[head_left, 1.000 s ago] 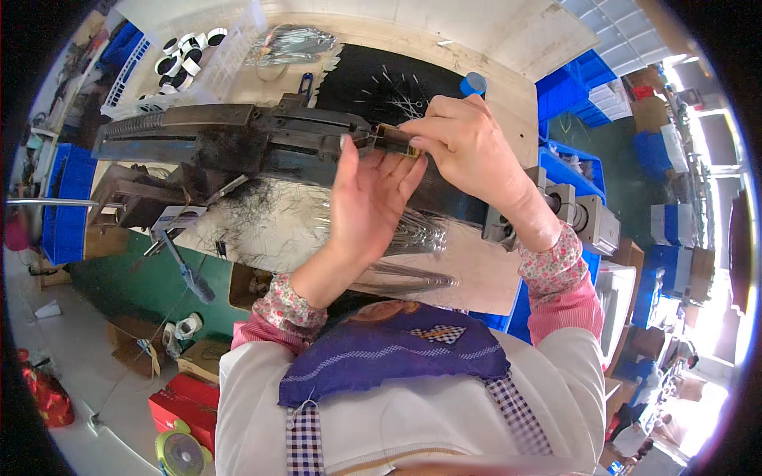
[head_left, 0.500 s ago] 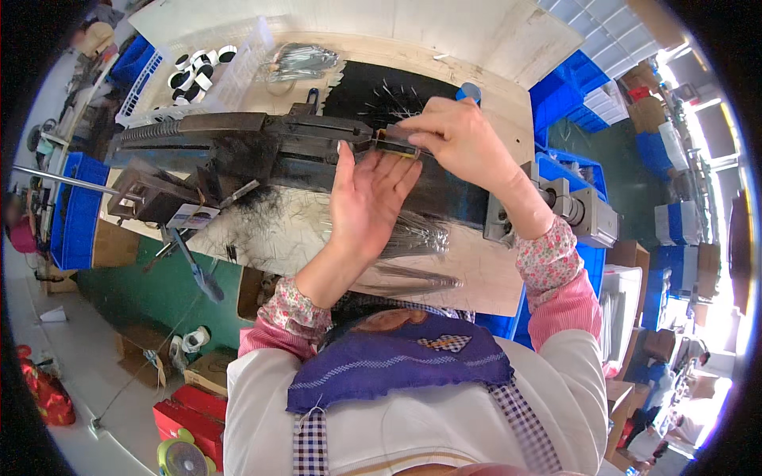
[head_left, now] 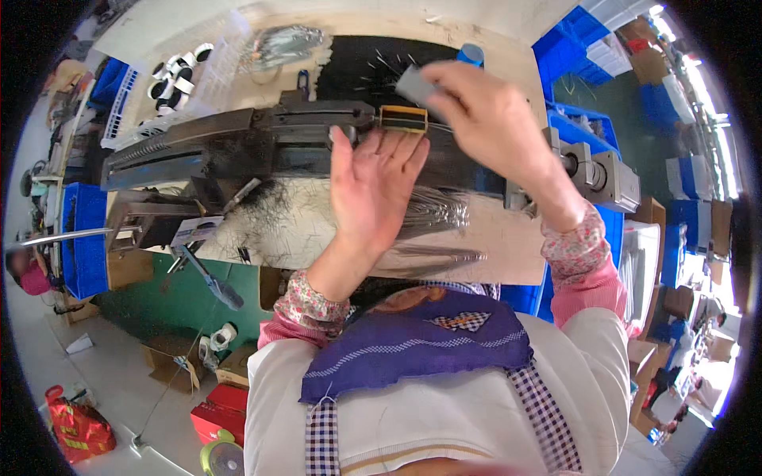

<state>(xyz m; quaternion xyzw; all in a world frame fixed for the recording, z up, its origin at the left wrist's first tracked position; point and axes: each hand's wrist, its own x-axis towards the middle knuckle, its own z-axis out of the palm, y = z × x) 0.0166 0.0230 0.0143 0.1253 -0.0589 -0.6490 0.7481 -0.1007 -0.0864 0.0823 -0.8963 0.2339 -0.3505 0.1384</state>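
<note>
Two hands at a dark metal fixture on a cluttered workbench.

Nearest, bundles of thin silvery wire (head_left: 429, 226) lie loose on the bench top (head_left: 508, 254) beside its front edge. The left hand (head_left: 373, 186) is spread flat, fingertips against the small yellow-framed block (head_left: 403, 119) seated on the long dark fixture (head_left: 238, 143). Just above, the right hand (head_left: 484, 119) pinches a small grey block (head_left: 414, 83), blurred. Beyond, a black mat (head_left: 373, 67) with scattered pins fills the back; blue bins (head_left: 579, 40) crowd the right edge.

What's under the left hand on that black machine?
The left hand lies flat over the black machine, fingertips at a small yellow-framed part. Silvery wire bundles show below it; anything beneath the palm is hidden.
</note>
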